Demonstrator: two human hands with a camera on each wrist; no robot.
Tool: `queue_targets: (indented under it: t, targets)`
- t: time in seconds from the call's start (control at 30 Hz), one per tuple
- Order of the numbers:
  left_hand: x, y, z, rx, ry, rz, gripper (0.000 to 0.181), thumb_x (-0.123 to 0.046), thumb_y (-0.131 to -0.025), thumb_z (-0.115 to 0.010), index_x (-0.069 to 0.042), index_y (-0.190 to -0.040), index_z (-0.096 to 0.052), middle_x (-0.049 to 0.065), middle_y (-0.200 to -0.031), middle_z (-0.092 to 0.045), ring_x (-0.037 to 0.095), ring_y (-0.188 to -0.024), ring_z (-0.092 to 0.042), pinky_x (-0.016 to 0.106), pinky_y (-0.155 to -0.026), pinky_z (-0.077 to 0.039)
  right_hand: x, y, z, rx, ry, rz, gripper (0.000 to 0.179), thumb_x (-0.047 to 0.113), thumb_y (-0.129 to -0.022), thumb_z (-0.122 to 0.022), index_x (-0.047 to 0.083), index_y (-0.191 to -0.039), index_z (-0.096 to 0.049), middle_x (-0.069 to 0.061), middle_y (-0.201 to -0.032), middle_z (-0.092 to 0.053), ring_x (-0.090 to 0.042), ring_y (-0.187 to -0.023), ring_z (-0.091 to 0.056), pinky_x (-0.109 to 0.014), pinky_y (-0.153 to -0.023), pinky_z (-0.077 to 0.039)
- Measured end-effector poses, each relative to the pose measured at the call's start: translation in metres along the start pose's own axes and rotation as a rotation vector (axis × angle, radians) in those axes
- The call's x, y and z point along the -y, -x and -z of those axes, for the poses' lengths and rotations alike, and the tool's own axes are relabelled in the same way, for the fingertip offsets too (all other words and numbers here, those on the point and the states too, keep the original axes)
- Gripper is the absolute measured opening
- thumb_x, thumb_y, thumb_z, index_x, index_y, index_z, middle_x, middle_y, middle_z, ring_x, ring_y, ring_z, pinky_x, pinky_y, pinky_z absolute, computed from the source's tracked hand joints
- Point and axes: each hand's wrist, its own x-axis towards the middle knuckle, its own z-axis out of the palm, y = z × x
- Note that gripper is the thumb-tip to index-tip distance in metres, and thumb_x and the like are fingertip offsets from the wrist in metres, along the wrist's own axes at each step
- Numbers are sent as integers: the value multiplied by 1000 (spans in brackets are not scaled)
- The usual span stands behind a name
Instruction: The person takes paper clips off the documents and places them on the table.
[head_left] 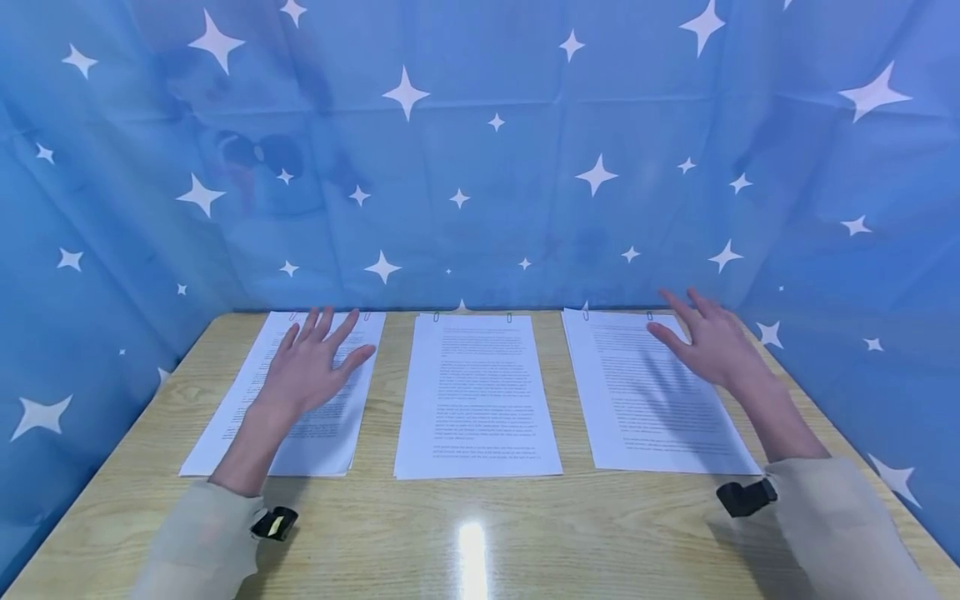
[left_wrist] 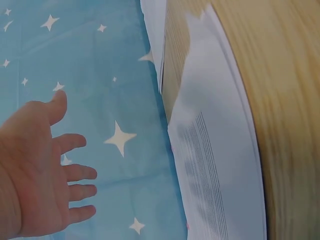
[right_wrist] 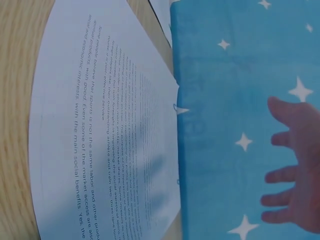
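Note:
Three stacks of printed paper lie in a row on the wooden table. My left hand (head_left: 309, 371), fingers spread, is raised over the left paper stack (head_left: 318, 446), whose top edge carries two pale pink paper clips. Over the far right part of the right paper stack (head_left: 637, 400) hovers my right hand (head_left: 712, 346), its fingers stretched out and its shadow falling on the page. The middle paper stack (head_left: 480, 392) has two green paper clips at its top edge. Both wrist views show the left palm (left_wrist: 35, 165) and the right hand (right_wrist: 300, 170) holding nothing.
A blue cloth with white stars (head_left: 480, 167) hangs behind the table and along both sides. The wooden table (head_left: 390, 533) has a bright light reflection near its front. A dark strap device (head_left: 275, 523) sits at the left wrist, another device (head_left: 746, 497) at the right.

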Motion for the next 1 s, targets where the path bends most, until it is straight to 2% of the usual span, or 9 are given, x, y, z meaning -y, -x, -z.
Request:
queue_targets:
  t: [0.13,0.3,0.47,0.67,0.9,1.0]
  targets:
    - [-13,-2,-2,-28,45,-17,75,-59,-104,-38,-9,-159,-28,32,-160,-21,48,-148,-19,62,-117,-16,-6,0,-2,-21,-15,-15,77,56,-104,-44,7,-160,-23,-39,-154,-23,-63,-136,-25,-75,-105,-22]
    - [-28,-7,-8,-69,94,-54,73,-55,-105,-41,-4,-156,-34,31,-153,-37,47,-141,-36,62,-111,-29,-12,0,-3,-6,-50,-57,80,59,-104,-41,5,-159,-23,-39,-152,-27,-62,-135,-25,-75,-104,-23]
    - [-42,-14,-14,-63,149,-87,71,-53,-106,-42,-1,-153,-38,30,-147,-45,49,-135,-44,62,-107,-36,-16,0,0,19,-83,-91,81,58,-104,-41,2,-158,-22,-41,-150,-27,-61,-135,-25,-75,-104,-24]
    - [-58,-22,-24,-40,239,-115,70,-53,-106,-42,-1,-151,-41,27,-147,-47,46,-134,-46,59,-107,-38,-21,1,1,54,-128,-99,80,55,-105,-41,-2,-157,-21,-43,-149,-28,-62,-135,-25,-74,-103,-26]
    - [-83,-29,-30,12,340,-106,68,-52,-106,-41,-1,-150,-43,25,-149,-46,42,-138,-43,58,-108,-38,-31,0,-1,90,-168,-100,78,51,-107,-39,-8,-154,-23,-44,-148,-26,-61,-127,-36,-73,-98,-34]
    - [-92,-33,-34,33,364,-103,67,-51,-107,-40,0,-149,-44,25,-148,-47,41,-141,-39,56,-111,-35,-35,0,-2,101,-172,-115,78,52,-107,-38,-9,-153,-25,-43,-148,-26,-60,-129,-35,-72,-98,-34]
